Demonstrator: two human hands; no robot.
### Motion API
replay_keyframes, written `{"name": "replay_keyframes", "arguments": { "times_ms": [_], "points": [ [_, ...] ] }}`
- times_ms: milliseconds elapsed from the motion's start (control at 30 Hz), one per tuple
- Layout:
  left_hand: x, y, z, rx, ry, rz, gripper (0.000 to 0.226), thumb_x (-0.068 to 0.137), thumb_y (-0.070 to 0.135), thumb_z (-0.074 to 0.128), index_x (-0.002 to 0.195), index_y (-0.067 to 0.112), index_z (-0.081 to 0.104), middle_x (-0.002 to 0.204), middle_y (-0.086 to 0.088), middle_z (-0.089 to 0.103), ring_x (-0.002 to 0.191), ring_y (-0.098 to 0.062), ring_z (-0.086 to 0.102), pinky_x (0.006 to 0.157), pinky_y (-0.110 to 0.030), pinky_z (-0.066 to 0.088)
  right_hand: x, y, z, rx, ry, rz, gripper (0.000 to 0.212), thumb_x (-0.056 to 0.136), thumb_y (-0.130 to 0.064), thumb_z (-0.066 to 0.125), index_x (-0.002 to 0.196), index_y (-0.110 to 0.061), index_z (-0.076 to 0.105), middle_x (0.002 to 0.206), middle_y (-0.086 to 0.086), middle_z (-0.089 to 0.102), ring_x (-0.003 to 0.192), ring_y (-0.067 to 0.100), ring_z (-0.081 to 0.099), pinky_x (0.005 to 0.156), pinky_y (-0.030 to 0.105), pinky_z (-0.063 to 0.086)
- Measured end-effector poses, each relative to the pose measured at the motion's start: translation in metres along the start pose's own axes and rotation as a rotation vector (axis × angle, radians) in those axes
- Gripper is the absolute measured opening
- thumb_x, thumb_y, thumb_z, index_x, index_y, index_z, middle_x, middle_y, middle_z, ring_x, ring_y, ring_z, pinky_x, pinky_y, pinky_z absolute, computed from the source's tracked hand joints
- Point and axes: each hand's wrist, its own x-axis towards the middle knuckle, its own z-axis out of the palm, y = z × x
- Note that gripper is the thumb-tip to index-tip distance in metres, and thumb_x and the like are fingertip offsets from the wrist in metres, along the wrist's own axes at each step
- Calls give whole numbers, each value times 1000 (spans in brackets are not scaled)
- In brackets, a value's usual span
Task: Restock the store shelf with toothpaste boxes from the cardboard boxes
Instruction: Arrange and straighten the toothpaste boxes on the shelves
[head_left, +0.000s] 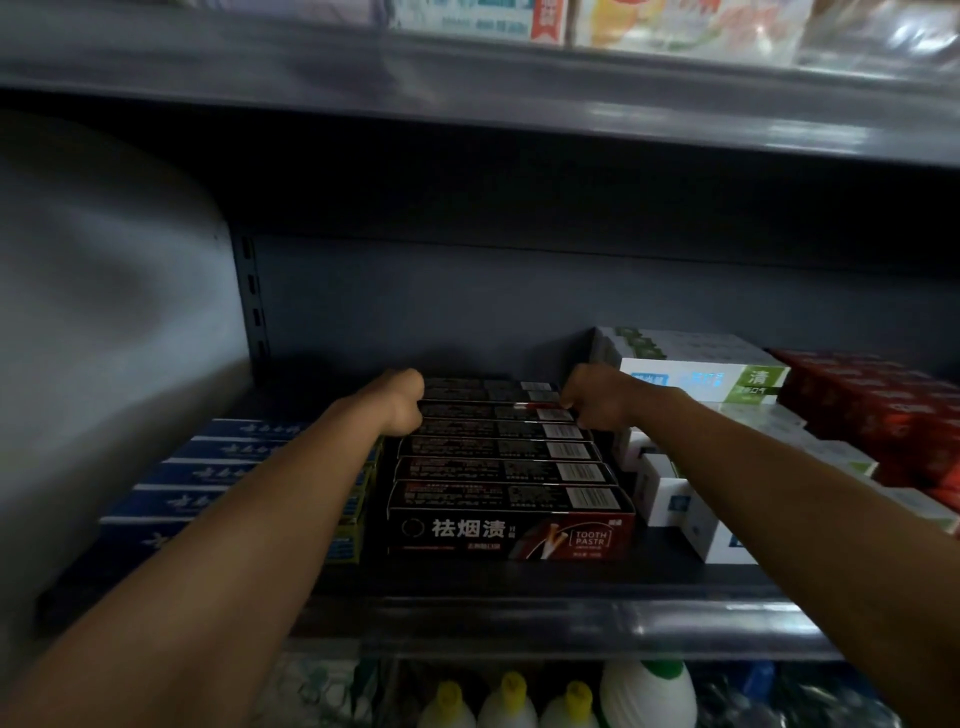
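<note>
A row of several black toothpaste boxes lies on the grey shelf, one behind the other. Both arms reach deep into the shelf. My left hand grips the left ends of the rearmost black boxes, fingers curled round them. My right hand grips their right ends the same way. The fingertips of both hands are hidden behind the boxes. The front box shows white characters and the words TOOTH PASTE.
Blue toothpaste boxes fill the left of the shelf, white and green ones the right, red ones the far right. Bottles with yellow caps stand on the shelf below. Another shelf hangs overhead.
</note>
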Motion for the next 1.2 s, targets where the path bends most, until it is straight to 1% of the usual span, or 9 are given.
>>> {"name": "replay_keyframes", "arguments": {
  "times_ms": [200,467,533,633,700,833,900,1000,1200],
  "points": [
    [-3,4,-3,27,7,11,33,85,-5,46,59,14,41,72,1,42,79,-19,47,66,-26,36,1,2,1,28,-5,7,27,88,-9,53,108,-2,70,112,14,66,106,27,60,86,26,44],
    [-13,-5,-20,20,-1,65,27,82,-7,47,59,7,49,71,1,46,72,-22,51,65,-28,37,-15,3,-7,18,2,-17,27,85,-11,59,109,-7,69,115,10,66,110,24,59,82,23,40],
    [-17,-11,-22,11,-48,127,14,80,-5,51,75,-2,63,79,0,57,85,-31,63,74,-33,47,-23,2,-10,38,-6,-56,30,84,-9,60,112,-11,70,114,7,67,109,23,59,78,20,37],
    [-32,-9,-23,27,-120,201,23,83,0,56,101,6,71,103,-5,70,99,-26,65,92,-45,52,-38,-4,-12,94,-56,-124,33,86,-10,63,118,-14,68,114,4,67,106,19,60,85,24,44],
    [-47,1,-24,62,-134,227,27,88,14,62,114,16,68,111,0,68,100,-18,63,94,-41,51,-48,-6,-12,114,-85,-147,32,86,-12,65,117,-15,67,109,2,66,101,17,60,83,27,46],
    [-65,17,-17,95,-212,283,66,83,45,68,140,20,47,146,7,43,132,-13,43,112,-35,35,-64,-10,-13,177,-136,-165,32,86,-17,66,119,-17,66,98,-7,61,91,12,56,78,25,42],
    [-70,23,-13,135,-246,312,71,81,47,70,141,18,46,149,7,39,136,-13,39,114,-34,31,-70,-12,-15,209,-175,-170,34,86,-21,67,120,-20,65,102,-7,64,93,12,58,81,28,45],
    [-78,30,-12,154,-254,318,56,82,43,70,131,19,58,138,3,54,124,-16,52,107,-36,41,-78,-16,-14,218,-216,-174,35,87,-22,67,122,-21,65,113,-5,67,101,14,59,90,32,47],
    [-83,27,-10,138,-247,304,53,83,43,68,130,20,58,137,3,54,121,-16,53,105,-38,43,-82,-23,-12,180,-194,-142,35,88,-20,66,124,-20,64,116,-4,65,96,10,55,86,26,43]
  ]
}}
